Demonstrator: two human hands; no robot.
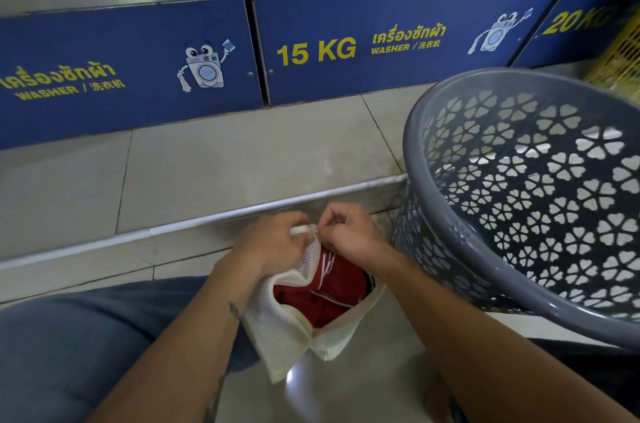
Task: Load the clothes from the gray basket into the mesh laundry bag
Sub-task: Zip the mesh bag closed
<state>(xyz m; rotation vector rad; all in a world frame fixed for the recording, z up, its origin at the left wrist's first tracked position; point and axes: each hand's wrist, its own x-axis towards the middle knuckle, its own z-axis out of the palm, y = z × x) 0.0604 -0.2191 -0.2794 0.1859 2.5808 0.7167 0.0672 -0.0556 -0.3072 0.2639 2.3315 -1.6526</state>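
Observation:
A white mesh laundry bag (282, 322) lies on the floor between my knees, its mouth gaping open. Red clothing with white stripes (325, 298) fills the inside. My left hand (277, 242) pinches the far end of the bag's rim. My right hand (349, 232) is closed right beside it on the same end, apparently on a small zipper pull or tab. The gray basket (429, 103), plastic with flower-shaped cutouts, stands tilted at the right; no clothes are visible in it.
A raised tiled step with a metal edge (194, 220) runs across ahead. Blue washer base panels (131, 72) marked 15 KG stand behind it. A yellow plastic crate (620, 58) sits far right. My knee in blue jeans (86, 336) is at lower left.

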